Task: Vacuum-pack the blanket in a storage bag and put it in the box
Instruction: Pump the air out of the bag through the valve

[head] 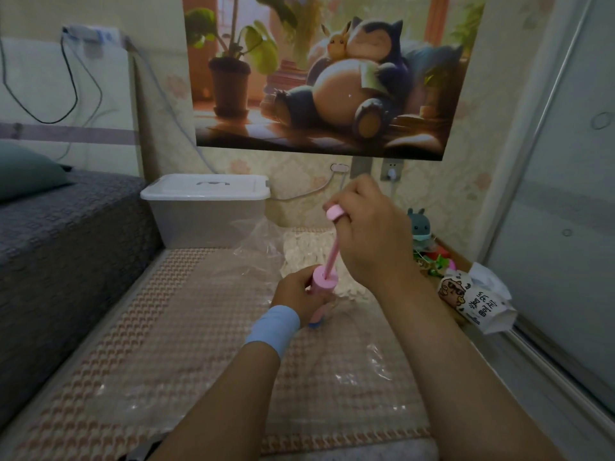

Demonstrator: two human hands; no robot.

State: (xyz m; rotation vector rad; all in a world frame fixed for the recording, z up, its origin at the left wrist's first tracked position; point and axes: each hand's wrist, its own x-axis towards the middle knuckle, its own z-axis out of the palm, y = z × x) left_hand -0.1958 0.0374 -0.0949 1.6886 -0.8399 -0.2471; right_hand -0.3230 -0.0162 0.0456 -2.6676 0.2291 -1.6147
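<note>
While round pump (322,283): left grip (296,294); right grip (369,234)

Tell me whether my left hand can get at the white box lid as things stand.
Probably not right away: the left hand grips the barrel of the pink pump. The path itself looks free: only the storage bag with the blanket lies between it and the lid.

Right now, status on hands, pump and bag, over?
Left hand grips pink pump barrel; right hand holds its raised handle. White blanket in clear plastic bag. Translucent lidded box closed behind.
</note>
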